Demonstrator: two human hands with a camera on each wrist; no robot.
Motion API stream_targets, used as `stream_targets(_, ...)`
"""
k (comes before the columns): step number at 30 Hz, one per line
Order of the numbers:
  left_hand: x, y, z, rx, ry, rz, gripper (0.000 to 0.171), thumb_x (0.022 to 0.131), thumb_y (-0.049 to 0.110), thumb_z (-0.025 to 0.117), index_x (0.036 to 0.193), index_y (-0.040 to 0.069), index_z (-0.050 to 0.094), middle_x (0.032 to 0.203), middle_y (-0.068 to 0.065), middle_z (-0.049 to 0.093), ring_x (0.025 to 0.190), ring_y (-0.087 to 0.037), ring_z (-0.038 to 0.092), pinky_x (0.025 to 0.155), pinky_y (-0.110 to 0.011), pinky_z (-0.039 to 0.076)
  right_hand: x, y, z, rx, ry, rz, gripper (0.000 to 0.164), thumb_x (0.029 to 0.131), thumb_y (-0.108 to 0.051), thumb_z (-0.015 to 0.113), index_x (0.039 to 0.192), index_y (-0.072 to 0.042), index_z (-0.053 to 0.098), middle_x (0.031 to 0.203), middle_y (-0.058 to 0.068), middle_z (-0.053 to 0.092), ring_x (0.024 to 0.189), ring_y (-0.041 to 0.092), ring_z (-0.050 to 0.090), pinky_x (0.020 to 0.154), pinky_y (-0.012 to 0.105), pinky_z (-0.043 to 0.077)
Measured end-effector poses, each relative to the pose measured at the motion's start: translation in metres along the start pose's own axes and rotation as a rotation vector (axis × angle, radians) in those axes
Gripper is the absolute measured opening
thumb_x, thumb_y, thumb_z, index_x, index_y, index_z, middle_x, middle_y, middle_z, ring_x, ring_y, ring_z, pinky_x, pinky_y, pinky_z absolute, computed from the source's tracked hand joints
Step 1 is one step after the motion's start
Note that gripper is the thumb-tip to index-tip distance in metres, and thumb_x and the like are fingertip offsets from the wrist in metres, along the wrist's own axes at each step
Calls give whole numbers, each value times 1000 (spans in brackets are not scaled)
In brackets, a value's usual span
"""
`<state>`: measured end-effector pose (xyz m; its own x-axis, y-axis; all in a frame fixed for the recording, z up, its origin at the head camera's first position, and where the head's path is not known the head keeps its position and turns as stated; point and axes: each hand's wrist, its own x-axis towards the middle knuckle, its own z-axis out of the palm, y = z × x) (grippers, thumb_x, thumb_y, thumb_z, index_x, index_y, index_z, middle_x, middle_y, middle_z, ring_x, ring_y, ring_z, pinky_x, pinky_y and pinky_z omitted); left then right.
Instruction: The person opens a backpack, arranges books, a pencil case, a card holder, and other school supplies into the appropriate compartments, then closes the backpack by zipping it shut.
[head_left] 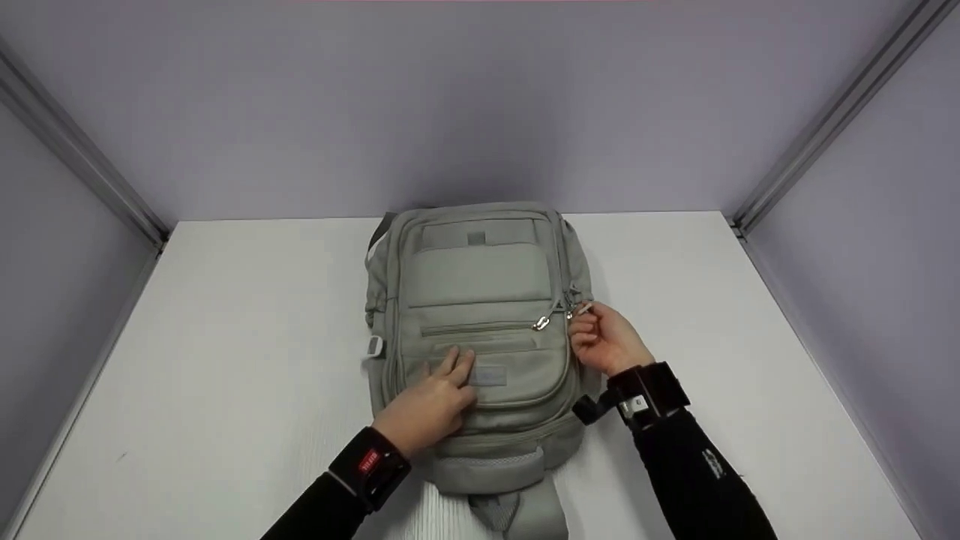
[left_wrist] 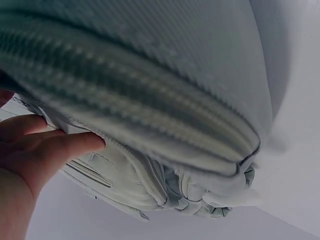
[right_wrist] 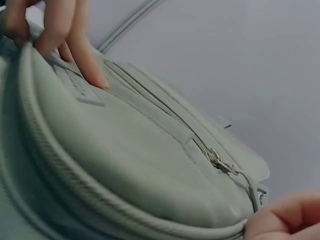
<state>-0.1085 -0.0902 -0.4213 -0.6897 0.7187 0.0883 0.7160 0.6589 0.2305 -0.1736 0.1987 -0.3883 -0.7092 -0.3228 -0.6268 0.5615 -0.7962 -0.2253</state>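
Observation:
A grey-green backpack [head_left: 480, 277] lies front side up, with its top handle end toward the person. My left hand [head_left: 430, 409] rests on its front with fingers extended, beside the small label patch [head_left: 490, 376]. At the bag's right edge, my right hand [head_left: 609, 343] pinches a zipper pull [head_left: 585, 308] between thumb and curled forefinger. A metal puller [head_left: 541, 323] hangs at the end of the front pocket zipper. In the right wrist view, the right fingers [right_wrist: 287, 217] are at the piped seam; most of that hand is out of frame.
The backpack lies on a white table [head_left: 262, 322] against a pale back wall [head_left: 480, 105], with side panels left and right. A grey strap [head_left: 536, 514] trails off its near end. A white tag [head_left: 375, 346] sticks out at the left side.

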Motion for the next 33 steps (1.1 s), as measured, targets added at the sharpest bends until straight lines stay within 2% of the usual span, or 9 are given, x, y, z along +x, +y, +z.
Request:
stream_targets(7,2,2,1,35,29,3,6,83,5,69,88,7,67,146,-25,52,134,-48,49,94,-70,47,14,-14,7,-10,32,2,43,109,-26,29,71,-11,40,52,-4,38,43,5,33,38,16,26)
stream_targets(11,1,1,3,36,57,-3,5,84,6,70,88,7,68,145,-24,52,134,-47,50,96,-69,47,16,-15,5,-135,35,-26,41,109,-26,32,72,-11,41,54,-4,38,43,4,33,37,14,27)
stream_targets(13,-1,0,5,16,77,-10,3,86,6,69,86,7,67,146,-24,52,135,-46,50,98,-67,47,14,-14,0,-278,41,-62,38,108,-24,34,73,-11,43,56,-5,38,44,2,35,38,13,28)
stream_targets(18,-14,-6,6,-86,125,-54,18,91,20,70,83,10,58,148,-22,50,139,-42,47,105,-64,43,5,-9,-16,-746,127,-217,26,106,-22,41,83,-12,49,58,-8,43,48,1,41,44,12,35)
stream_targets(22,-30,-12,4,-103,186,-133,23,90,30,72,97,12,61,150,-22,48,139,-43,46,106,-68,39,-6,-4,-29,-1038,197,-340,17,104,-21,47,99,-6,54,65,-8,50,55,3,47,51,16,40)
stream_targets(25,-44,-18,2,-73,248,-202,34,89,31,73,114,11,63,149,-24,48,138,-46,46,107,-71,36,-16,2,-40,-1224,255,-470,23,103,-20,49,110,1,54,73,-3,55,59,5,52,54,18,44)
stream_targets(27,-55,-23,0,-37,286,-249,44,88,30,74,125,10,62,148,-26,47,137,-48,45,106,-73,34,-22,6,-47,-1366,291,-598,25,103,-19,51,116,2,56,81,2,60,65,10,58,57,20,48)
stream_targets(30,-70,-33,-7,19,317,-338,50,87,28,75,131,9,59,149,-27,45,138,-50,43,106,-75,32,-29,11,-60,-1615,330,-855,27,100,-16,57,120,1,58,96,13,66,82,21,65,70,30,54)
stream_targets(33,-83,-43,-14,68,320,-432,57,87,30,75,136,9,57,152,-28,42,140,-53,39,106,-77,29,-36,11,-73,-1872,352,-1119,36,95,-17,65,127,-1,59,118,22,64,108,36,63,90,47,52)
